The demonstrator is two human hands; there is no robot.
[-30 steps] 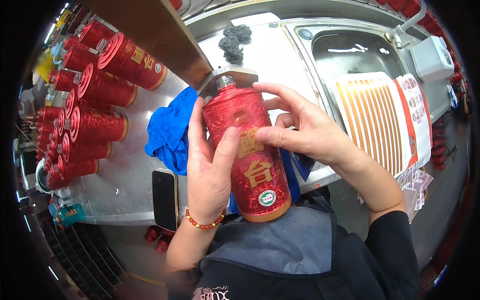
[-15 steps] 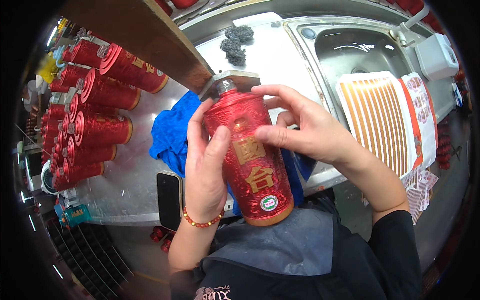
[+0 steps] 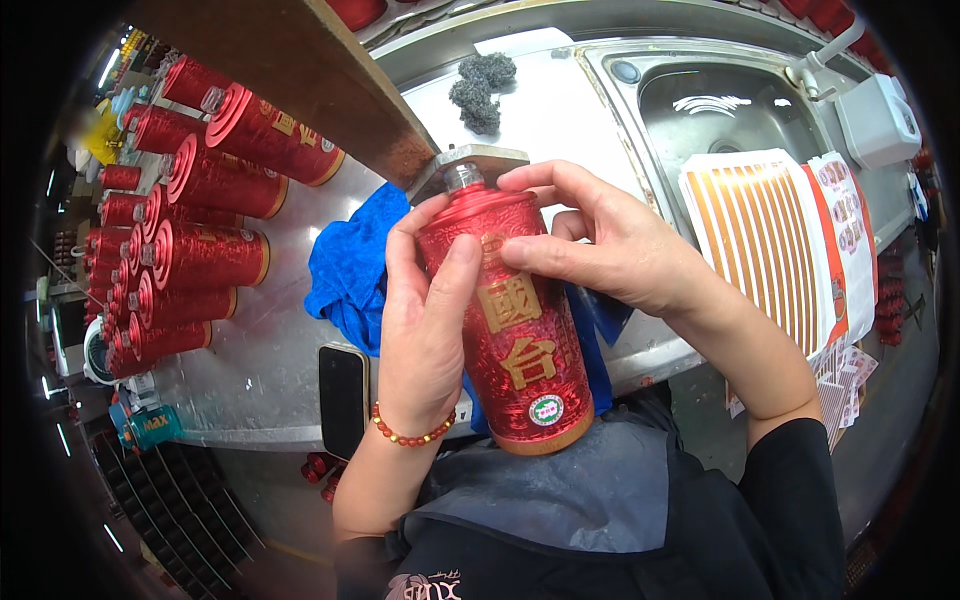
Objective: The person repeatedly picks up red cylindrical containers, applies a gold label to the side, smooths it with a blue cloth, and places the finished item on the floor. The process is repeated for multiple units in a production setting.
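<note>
A red embossed bottle [image 3: 540,390] with raised gold characters, a round green-and-white sticker, a gold base band and a clear neck leans in front of me, its base near my apron. Round its left side wraps my left hand [image 3: 420,325], the thumb lying along the front. My right hand [image 3: 630,245] grips the upper right side: its thumb presses by a small gold emblem below the shoulder, and its forefinger rests on the shoulder rim. The other fingers are partly hidden behind the bottle. A blue cloth [image 3: 350,265] lies crumpled behind and left of my left hand.
Rows of similar red bottles [image 3: 215,260] stand at left. A phone [image 3: 343,400] lies at the metal table's front edge. A wooden beam [image 3: 300,80] ends just behind the bottle. Dark steel wool [image 3: 480,95], a sink [image 3: 720,115], gold-striped sticker sheets [image 3: 760,250] and a white jug [image 3: 878,120] are beyond.
My left thumb has risen slightly along the bottle, and the right thumb has shifted up onto the small emblem. The whole view has moved a little; both hands keep hold.
</note>
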